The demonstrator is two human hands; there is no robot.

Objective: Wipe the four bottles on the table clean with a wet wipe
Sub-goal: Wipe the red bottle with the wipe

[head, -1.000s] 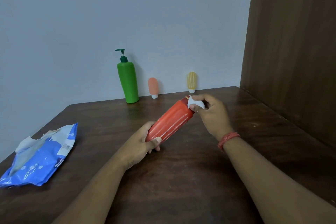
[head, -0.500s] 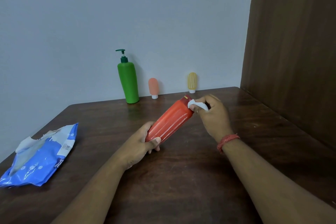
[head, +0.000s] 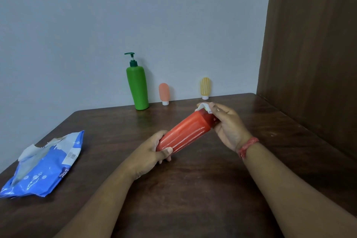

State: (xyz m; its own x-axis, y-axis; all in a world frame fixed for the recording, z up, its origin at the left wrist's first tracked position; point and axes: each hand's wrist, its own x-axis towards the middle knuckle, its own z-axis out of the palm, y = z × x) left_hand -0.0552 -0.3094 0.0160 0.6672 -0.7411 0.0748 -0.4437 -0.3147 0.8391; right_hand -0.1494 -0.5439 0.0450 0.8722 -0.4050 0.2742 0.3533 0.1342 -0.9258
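Hands (head: 193, 137) gripping red bottle (head: 185, 131), dark wooden table (head: 193, 199), grey wall (head: 135, 15).

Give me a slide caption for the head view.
Left hand grips red bottle; right hand rubs wet wipe around its cap.

Single head-worn view, forward and down, close over the table (head: 193, 189), facing the back wall (head: 135, 15).

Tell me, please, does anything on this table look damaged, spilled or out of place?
Only the blue wet-wipe pack on the table's left side looks odd: its top flap is open and crumpled. No spill shows. The green pump bottle stands upright.
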